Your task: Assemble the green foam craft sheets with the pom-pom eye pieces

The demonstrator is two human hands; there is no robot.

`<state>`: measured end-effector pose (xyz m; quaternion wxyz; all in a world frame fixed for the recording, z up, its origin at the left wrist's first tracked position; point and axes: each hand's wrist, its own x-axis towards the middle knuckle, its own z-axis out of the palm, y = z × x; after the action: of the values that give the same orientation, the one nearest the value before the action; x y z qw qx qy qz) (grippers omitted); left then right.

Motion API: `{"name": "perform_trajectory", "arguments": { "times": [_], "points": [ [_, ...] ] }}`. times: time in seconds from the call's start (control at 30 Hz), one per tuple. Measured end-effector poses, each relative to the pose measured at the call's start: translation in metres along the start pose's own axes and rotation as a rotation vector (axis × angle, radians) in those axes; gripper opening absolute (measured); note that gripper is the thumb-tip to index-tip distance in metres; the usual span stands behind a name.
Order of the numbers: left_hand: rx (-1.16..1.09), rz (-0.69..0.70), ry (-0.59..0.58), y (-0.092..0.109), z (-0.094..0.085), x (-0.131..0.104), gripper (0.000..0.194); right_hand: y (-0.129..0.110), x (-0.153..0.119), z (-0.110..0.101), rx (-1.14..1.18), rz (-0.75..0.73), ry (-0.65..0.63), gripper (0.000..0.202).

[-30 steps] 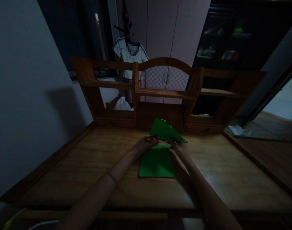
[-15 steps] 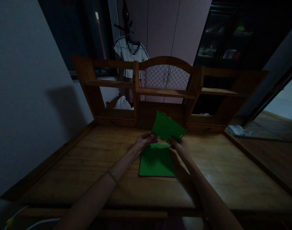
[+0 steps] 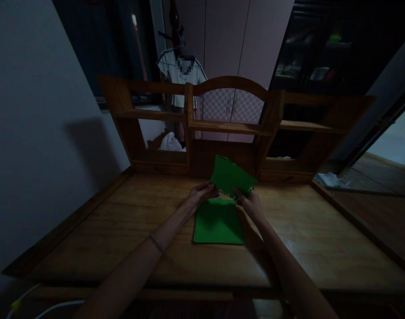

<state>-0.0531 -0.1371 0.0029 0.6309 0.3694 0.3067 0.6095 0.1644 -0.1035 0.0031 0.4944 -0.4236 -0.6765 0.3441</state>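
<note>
A small green sheet [image 3: 231, 176] with notched, speckled edges is held tilted above the desk. My right hand [image 3: 250, 204] pinches its lower right part, thumb on the front face. At the sheet's lower left corner, my left hand [image 3: 202, 193] has its fingers closed on the edge; the fingertips are partly hidden and dim. Below both hands a larger green sheet [image 3: 218, 223] lies flat, with a dark reddish layer showing along its bottom edge. Its upper part is in shadow.
The wooden desk [image 3: 129, 235] has a shelf unit [image 3: 230, 128] along its back and raised side rims. Behind it a shirt [image 3: 182, 73] hangs on a stand before a pink wardrobe [image 3: 222, 40]. A plastic bag [image 3: 331, 179] lies beyond the right rim.
The held green sheet has shifted very slightly left, with both hands keeping their hold. The larger green sheet has stayed in place on the desk.
</note>
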Motion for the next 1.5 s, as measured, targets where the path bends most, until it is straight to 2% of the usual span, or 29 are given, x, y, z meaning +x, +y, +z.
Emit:
{"name": "perform_trajectory", "arguments": {
  "times": [0.17, 0.53, 0.87, 1.17, 1.5],
  "points": [
    [0.004, 0.033, -0.028, -0.0014, -0.0015, -0.0014, 0.025, -0.0017, -0.0004, -0.0005, -0.015, -0.015, -0.011, 0.039],
    [-0.050, 0.034, -0.006, -0.0072, -0.0066, 0.0053, 0.023, -0.0055, -0.0012, 0.0005, 0.010, -0.004, -0.013, 0.039],
    [-0.048, 0.035, -0.021, -0.0004, 0.0021, -0.0008, 0.021, -0.0071, -0.0025, 0.0004, 0.026, -0.006, -0.027, 0.034],
    [-0.045, 0.047, 0.011, -0.0044, -0.0017, 0.0030, 0.023, -0.0045, -0.0014, 0.0004, -0.001, -0.008, -0.018, 0.035],
    [-0.063, 0.037, 0.013, -0.0008, 0.0023, -0.0012, 0.024, -0.0069, -0.0018, -0.0002, -0.019, -0.015, -0.016, 0.042]
  ]
}}
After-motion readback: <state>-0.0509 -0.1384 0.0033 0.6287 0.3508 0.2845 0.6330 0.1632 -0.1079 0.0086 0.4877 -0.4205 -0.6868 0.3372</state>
